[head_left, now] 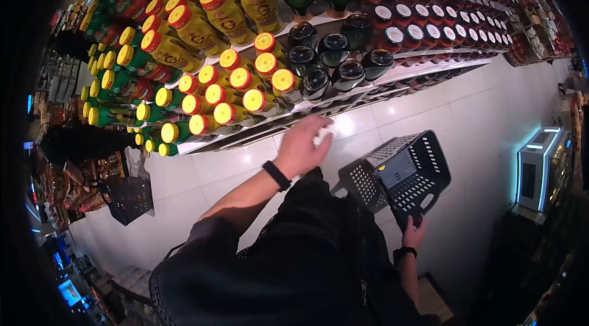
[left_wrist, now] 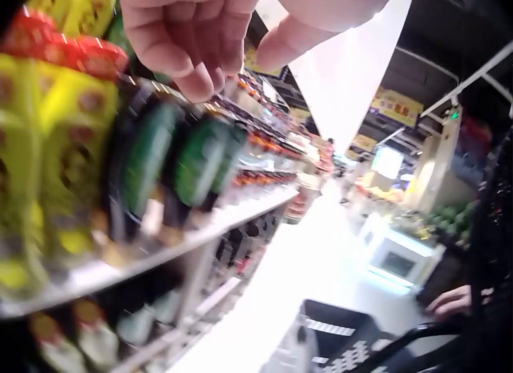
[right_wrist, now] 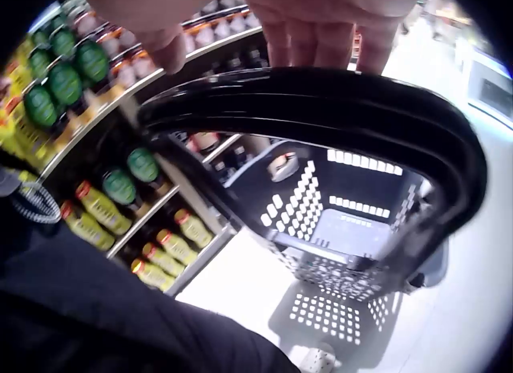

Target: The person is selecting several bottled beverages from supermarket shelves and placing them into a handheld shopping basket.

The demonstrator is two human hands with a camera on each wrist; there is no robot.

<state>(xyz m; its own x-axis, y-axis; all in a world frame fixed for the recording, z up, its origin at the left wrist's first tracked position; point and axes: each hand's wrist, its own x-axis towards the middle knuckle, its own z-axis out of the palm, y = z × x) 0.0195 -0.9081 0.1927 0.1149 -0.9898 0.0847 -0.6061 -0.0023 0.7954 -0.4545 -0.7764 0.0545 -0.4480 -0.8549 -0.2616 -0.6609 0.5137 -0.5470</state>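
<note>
My left hand (head_left: 304, 149) is in the air beside the shelf front, below the yellow-capped bottles (head_left: 254, 100). In the left wrist view its fingers (left_wrist: 196, 36) hang loosely bent and hold nothing, with dark green bottles (left_wrist: 200, 160) behind and below them. My right hand (head_left: 413, 235) grips the handle of a dark shopping basket (head_left: 402, 169), which hangs over the floor on the right. In the right wrist view the fingers (right_wrist: 329, 40) go over the black handle (right_wrist: 313, 100), and the basket below shows a perforated wall and a bare bottom.
Dark-bottomed bottles (head_left: 348, 71) and rows of white-lidded jars (head_left: 423, 13) continue along the shelf to the right. At the left, another person in dark clothing (head_left: 80, 142) stands by a black basket (head_left: 127, 198). A lit white unit (head_left: 540, 172) stands at the far right.
</note>
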